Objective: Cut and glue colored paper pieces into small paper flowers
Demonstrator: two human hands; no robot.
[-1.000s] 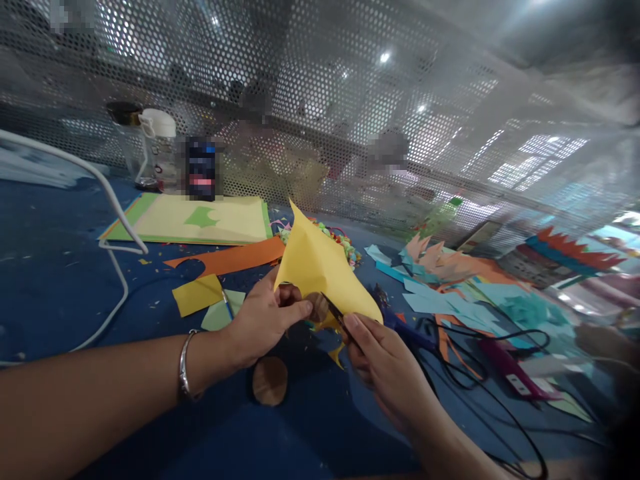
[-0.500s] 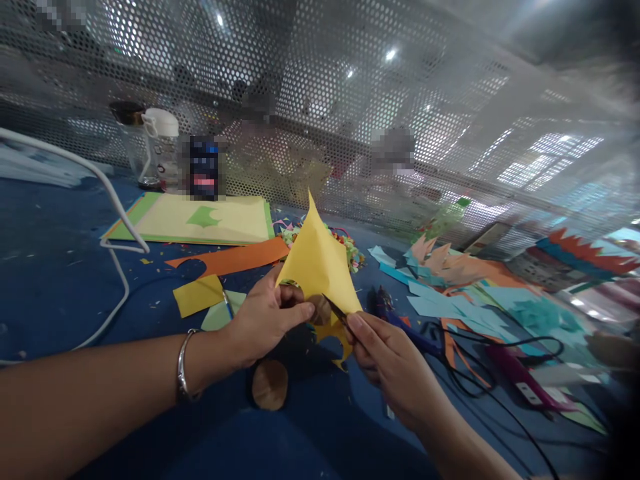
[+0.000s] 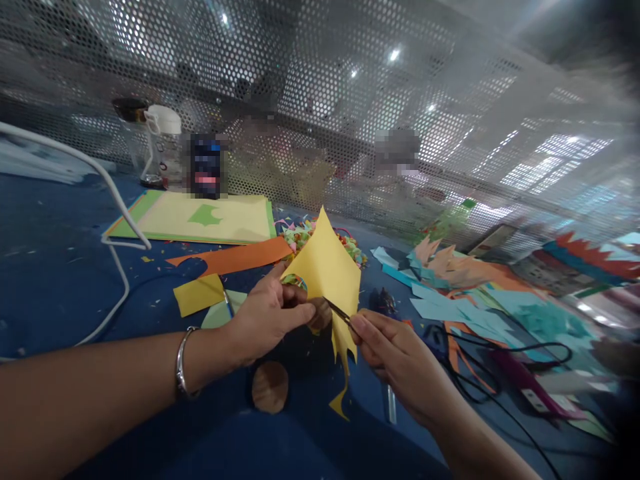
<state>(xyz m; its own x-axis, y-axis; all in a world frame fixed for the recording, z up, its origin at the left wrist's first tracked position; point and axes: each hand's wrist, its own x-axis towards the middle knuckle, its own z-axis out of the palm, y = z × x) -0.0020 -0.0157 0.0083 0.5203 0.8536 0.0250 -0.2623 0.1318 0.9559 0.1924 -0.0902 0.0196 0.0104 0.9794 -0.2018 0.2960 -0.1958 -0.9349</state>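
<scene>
My left hand (image 3: 270,317) pinches a sheet of yellow paper (image 3: 333,267) together with a round brown disc (image 3: 321,316) laid against it. The paper stands up to a point, with curved cut-outs along its edges. From its lower edge a thin yellow strip (image 3: 344,390) dangles. My right hand (image 3: 387,343) is closed on scissors (image 3: 339,309), whose dark blades reach left to the disc's edge. Fingers cover the scissors' handles. A second brown disc (image 3: 270,387) lies on the blue table below my left hand.
An orange paper strip (image 3: 245,257), a yellow piece (image 3: 199,295) and a pen (image 3: 228,304) lie left. Behind are stacked sheets (image 3: 235,217) and a scrap pile (image 3: 300,233). Black cables, a purple power strip (image 3: 537,387) and blue paper cuttings (image 3: 450,307) spread right. A mesh panel (image 3: 300,80) stands behind.
The yellow paper has turned, and its cut lower part, earlier just beneath the disc, now hangs lower as a strip. My right hand with the scissors has shifted slightly right; my left hand stays nearly still.
</scene>
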